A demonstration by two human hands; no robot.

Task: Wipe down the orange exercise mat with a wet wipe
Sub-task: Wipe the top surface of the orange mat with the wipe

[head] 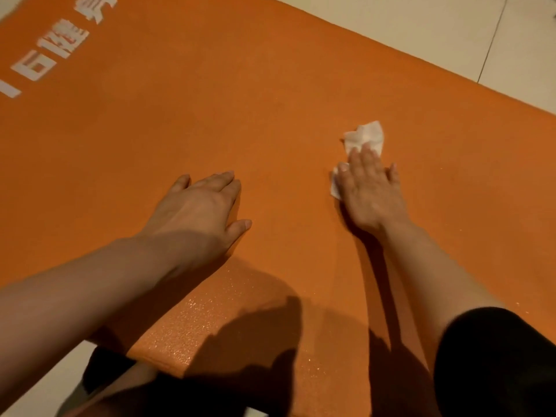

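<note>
Under our right hand (368,188) lies the wet wipe (365,136), pressed flat by straight fingers onto the orange exercise mat (210,115). Most unwiped mat stretches leftward and ahead. Our left hand (198,206) rests flat, holding nothing.

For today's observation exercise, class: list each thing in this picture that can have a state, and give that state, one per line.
orange mat: unrolled flat on the floor, glistening near the bottom edge.
wet wipe: crumpled, on the mat, partly under the right hand.
right hand: fingers straight, pressing the wipe.
left hand: flat on the mat, holding nothing.
tiled floor: under the mat.
</note>
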